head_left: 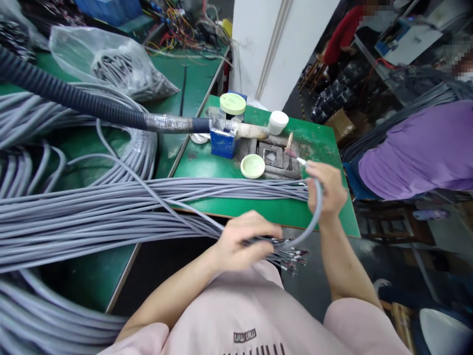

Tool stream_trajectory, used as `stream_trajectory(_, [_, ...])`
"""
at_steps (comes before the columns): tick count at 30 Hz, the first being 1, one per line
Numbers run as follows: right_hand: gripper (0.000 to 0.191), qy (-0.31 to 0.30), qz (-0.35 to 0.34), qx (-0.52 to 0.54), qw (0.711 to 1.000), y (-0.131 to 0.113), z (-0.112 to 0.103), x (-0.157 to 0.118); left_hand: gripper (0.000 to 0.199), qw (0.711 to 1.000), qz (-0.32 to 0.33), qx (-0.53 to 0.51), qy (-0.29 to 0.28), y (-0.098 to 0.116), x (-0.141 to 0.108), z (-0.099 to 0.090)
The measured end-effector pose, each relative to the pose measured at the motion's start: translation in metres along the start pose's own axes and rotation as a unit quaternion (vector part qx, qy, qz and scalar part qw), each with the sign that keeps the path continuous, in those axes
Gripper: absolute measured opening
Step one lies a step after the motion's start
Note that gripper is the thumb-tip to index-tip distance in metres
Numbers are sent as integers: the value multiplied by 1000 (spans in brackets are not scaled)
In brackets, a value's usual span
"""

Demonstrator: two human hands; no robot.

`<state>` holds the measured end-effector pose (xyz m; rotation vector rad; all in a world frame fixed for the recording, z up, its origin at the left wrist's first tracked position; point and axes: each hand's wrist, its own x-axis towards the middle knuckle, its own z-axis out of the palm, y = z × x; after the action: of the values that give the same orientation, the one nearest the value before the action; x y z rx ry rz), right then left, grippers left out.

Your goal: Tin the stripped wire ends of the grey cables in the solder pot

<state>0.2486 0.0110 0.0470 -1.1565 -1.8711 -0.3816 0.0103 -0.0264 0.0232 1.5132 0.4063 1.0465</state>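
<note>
My right hand [328,190] pinches a grey cable [317,209] close to its white-sheathed end, which points at a small solder pot [271,156] on the green table. From there the cable bends down and back toward my left hand [246,241]. That hand curls closed around the cable, over a bundle of grey cables [177,227]; its inner fingers are partly hidden. Stripped cable ends [291,259] with dark and white wires stick out beyond it. A second row of grey cables [221,185] lies on the table, running behind my right hand.
A corrugated hose [111,111] rests its pale nozzle on a blue box [222,143]. Near the pot stand a pale green dish [253,166], a white jar [278,122] and a green-lidded tub [232,104]. A person in purple [421,148] is at the right.
</note>
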Motion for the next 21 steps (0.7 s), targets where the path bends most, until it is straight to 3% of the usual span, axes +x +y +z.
stream_trajectory(2, [23, 25, 39, -9, 999, 13, 3, 16, 21, 983, 71, 41, -163, 11, -4, 0])
stream_trajectory(4, [23, 13, 52, 9, 999, 18, 10, 28, 20, 967, 111, 101, -207, 12, -7, 4])
stream_trajectory(8, [22, -55, 38, 40, 997, 13, 35, 43, 19, 959, 142, 192, -151, -6, -11, 15])
stream_trajectory(14, [23, -128, 25, 46, 990, 12, 63, 51, 25, 920, 178, 300, -181, -50, -10, 19])
stream_trajectory(18, [23, -151, 4, 30, 988, 14, 74, 51, 30, 900, 122, 410, -85, -85, -9, 12])
stream_trajectory(21, [22, -159, -16, 29, 987, 13, 80, 52, 30, 878, 130, 458, -44, -102, -9, 9])
